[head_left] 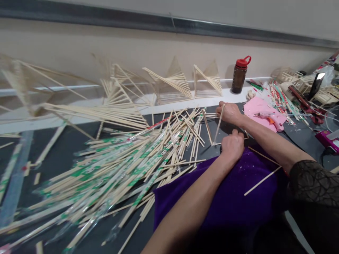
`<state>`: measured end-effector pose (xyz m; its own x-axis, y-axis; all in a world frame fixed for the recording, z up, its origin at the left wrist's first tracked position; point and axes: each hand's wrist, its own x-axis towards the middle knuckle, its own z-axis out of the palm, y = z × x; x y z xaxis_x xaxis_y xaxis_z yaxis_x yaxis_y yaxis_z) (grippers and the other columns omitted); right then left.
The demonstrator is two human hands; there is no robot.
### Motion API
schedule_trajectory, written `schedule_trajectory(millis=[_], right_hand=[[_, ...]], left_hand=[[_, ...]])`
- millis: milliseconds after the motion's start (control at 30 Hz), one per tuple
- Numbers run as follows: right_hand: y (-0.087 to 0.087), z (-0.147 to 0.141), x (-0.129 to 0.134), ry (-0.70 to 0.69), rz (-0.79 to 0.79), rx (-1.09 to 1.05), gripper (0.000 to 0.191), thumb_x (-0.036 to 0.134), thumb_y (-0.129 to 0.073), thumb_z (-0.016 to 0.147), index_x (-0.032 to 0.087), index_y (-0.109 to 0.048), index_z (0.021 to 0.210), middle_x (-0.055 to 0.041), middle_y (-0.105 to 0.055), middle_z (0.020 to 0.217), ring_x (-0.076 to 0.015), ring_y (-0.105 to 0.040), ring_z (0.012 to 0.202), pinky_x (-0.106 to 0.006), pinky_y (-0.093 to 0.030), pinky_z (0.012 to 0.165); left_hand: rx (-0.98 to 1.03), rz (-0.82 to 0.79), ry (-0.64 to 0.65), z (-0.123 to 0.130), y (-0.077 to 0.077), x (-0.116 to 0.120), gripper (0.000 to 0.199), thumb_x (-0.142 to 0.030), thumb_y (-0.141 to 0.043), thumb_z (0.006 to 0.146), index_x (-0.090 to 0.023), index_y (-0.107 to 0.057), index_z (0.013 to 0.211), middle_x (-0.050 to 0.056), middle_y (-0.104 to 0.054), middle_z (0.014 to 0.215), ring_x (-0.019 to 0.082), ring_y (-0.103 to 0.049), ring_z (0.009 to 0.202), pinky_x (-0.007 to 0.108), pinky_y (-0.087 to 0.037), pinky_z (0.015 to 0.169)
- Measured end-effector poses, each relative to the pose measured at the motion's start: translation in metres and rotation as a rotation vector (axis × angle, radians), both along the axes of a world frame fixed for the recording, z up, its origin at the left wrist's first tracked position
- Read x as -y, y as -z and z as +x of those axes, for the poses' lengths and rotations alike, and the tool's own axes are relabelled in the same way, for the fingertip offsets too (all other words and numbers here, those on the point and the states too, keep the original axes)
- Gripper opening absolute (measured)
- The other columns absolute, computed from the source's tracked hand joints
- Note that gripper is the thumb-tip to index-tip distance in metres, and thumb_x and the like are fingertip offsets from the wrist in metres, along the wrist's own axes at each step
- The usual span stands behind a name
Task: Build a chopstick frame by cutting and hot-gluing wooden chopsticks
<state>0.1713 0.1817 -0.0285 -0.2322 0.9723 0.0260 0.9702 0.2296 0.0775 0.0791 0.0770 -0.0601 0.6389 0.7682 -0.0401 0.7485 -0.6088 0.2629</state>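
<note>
– Between the two hands, what is it that stands there?
– A small frame (219, 123) of wooden sticks. From one low corner its sticks rise and spread apart, like a V.
– And how are the fingers?
– Those of the left hand (233, 144) are curled inward at the near side, just beside this corner. Those of the right hand (230, 112) are bent also, at the far side. The fingertips are mostly hidden, so I cannot tell if either hand clamps a stick.
– What lies around?
– Below the left forearm (192, 199) a purple cloth (233, 197) is spread, with loose sticks (262, 181) on it. On the left, a large pile of chopsticks (132, 158), many wrapped, comes near to the frame and crowds that side.
– And on the other side?
– The right forearm (272, 141) passes between the cloth and a glue gun (277, 124), which rests on a pink sheet (254, 106). Along the wall (132, 46) stand finished-looking stick structures (173, 83) and a red-capped bottle (239, 79).
</note>
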Motion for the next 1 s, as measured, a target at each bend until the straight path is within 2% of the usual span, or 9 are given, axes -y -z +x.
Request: schedule_trajectory(millis=[167,267,500,600,733,900,1000], right_hand=[[-0.019,0.020,-0.003,0.079,0.067,-0.154,0.029,0.024,-0.055,0.093,0.017,-0.079,0.107,-0.0121,-0.074,0.115,-0.0237,-0.067,0.099,-0.029,-0.042,0.074],[-0.022,0.035,-0.003,0.100,0.064,-0.283,0.026,0.022,-0.059,0.089,0.015,-0.080,0.104,-0.0092,-0.077,0.102,-0.0194,-0.066,0.090,-0.027,-0.039,0.072],[-0.011,0.060,-0.002,0.067,0.118,-0.553,0.023,0.020,-0.060,0.085,0.011,-0.078,0.096,-0.0061,-0.076,0.091,-0.0153,-0.063,0.082,-0.024,-0.038,0.073],[-0.008,0.065,-0.001,0.073,0.149,-0.639,0.023,0.018,-0.057,0.085,0.010,-0.077,0.094,-0.0053,-0.074,0.087,-0.0148,-0.062,0.080,-0.024,-0.039,0.073],[-0.007,0.070,0.001,0.154,0.166,-0.711,0.025,0.013,-0.052,0.085,0.010,-0.075,0.094,-0.0048,-0.073,0.084,-0.0147,-0.061,0.078,-0.023,-0.039,0.072],[-0.004,0.076,-0.001,0.182,0.162,-0.772,0.023,0.012,-0.052,0.084,0.011,-0.074,0.093,-0.0035,-0.073,0.084,-0.0146,-0.063,0.081,-0.022,-0.040,0.073],[0.001,0.079,-0.001,0.149,0.181,-0.793,0.026,0.012,-0.052,0.085,0.011,-0.074,0.098,-0.0046,-0.075,0.092,-0.0147,-0.063,0.084,-0.023,-0.041,0.074]], left_hand=[[-0.002,0.004,0.003,-0.001,-0.001,0.000,0.036,-0.021,-0.036,0.103,-0.014,-0.068,0.117,0.016,-0.064,0.120,0.028,-0.072,0.100,0.039,-0.057,0.078],[-0.022,0.009,-0.008,-0.002,-0.003,0.000,0.034,-0.023,-0.037,0.103,-0.015,-0.067,0.117,0.015,-0.064,0.120,0.028,-0.071,0.103,0.038,-0.056,0.078],[-0.082,-0.002,-0.029,-0.004,-0.006,-0.001,0.039,-0.034,-0.036,0.106,-0.019,-0.069,0.118,0.011,-0.065,0.122,0.025,-0.071,0.100,0.034,-0.054,0.076],[-0.035,-0.002,-0.057,-0.009,-0.006,-0.004,0.038,-0.035,-0.038,0.106,-0.022,-0.071,0.119,0.008,-0.065,0.126,0.023,-0.071,0.100,0.032,-0.053,0.077],[0.082,0.023,-0.135,-0.013,-0.010,-0.012,0.034,-0.031,-0.043,0.104,-0.023,-0.072,0.121,0.007,-0.066,0.125,0.021,-0.069,0.104,0.030,-0.052,0.085],[0.083,0.091,-0.219,0.003,-0.020,-0.033,0.039,-0.023,-0.040,0.102,-0.025,-0.071,0.125,0.008,-0.066,0.131,0.023,-0.067,0.112,0.032,-0.053,0.088],[-0.012,0.100,-0.277,0.018,-0.018,-0.054,0.043,-0.019,-0.039,0.099,-0.026,-0.070,0.128,0.010,-0.063,0.134,0.026,-0.068,0.109,0.035,-0.054,0.083]])
